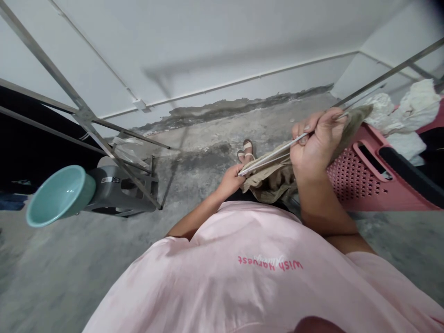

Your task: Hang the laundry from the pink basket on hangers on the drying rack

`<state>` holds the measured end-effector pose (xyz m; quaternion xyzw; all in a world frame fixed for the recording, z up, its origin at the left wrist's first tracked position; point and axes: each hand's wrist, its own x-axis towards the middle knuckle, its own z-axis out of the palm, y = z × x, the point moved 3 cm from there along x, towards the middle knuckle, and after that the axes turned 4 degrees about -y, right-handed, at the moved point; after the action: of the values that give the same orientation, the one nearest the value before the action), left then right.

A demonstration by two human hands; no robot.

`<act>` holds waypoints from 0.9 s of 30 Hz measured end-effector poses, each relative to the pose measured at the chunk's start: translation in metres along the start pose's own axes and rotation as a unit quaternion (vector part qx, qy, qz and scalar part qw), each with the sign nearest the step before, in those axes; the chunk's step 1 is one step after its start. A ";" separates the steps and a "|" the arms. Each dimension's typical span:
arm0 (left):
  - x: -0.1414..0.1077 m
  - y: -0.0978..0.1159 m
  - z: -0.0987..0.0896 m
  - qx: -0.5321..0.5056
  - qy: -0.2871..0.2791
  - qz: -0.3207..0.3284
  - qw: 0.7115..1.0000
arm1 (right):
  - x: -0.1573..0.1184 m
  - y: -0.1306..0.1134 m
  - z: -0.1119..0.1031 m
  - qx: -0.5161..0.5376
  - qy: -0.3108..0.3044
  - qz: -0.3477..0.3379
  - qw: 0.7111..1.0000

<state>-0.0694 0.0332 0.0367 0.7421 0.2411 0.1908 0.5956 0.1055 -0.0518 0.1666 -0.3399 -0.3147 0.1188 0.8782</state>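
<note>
A wrinkled khaki garment (274, 181) hangs in front of my waist, drawn out slantwise between both hands. Along its upper edge runs a thin white rod (270, 159), which looks like part of a clothes hanger; its full shape is hidden. My left hand (231, 181) pinches the lower left end of the cloth and rod. Higher up and to the right, my right hand (317, 138) is closed around the rod and the garment, thumb on top. Some of the cloth sticks out beyond my right hand.
On my right stands a pink perforated laundry basket (360, 185) with white cloth (412, 111) at its top. To the left, a metal rack (81, 113) rises beside a grey stool (113, 187) and a teal basin (60, 196). A white wall (222, 37) lies ahead.
</note>
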 end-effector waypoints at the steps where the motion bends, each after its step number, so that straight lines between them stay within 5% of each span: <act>1: 0.000 0.000 -0.001 -0.026 0.001 -0.008 1.000 | 0.002 0.003 -0.001 0.009 0.002 -0.006 1.000; 12: 0.004 0.001 -0.025 -0.161 0.107 -0.018 0.981 | 0.001 0.017 -0.015 0.009 0.022 0.013 1.000; 22: -0.016 0.022 -0.027 -0.153 0.140 0.075 0.975 | -0.010 0.037 -0.018 -0.052 0.019 -0.021 0.998; 25: -0.026 0.036 -0.024 -0.069 0.072 0.146 0.984 | -0.012 0.043 -0.019 -0.077 0.019 -0.014 0.997; 27: -0.029 0.044 -0.016 0.020 -0.059 0.197 0.978 | -0.012 0.043 -0.021 -0.079 0.019 -0.014 0.997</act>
<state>-0.0964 0.0209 0.0832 0.7969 0.0585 0.2549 0.5445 0.1098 -0.0357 0.1207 -0.4059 -0.3105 0.0750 0.8562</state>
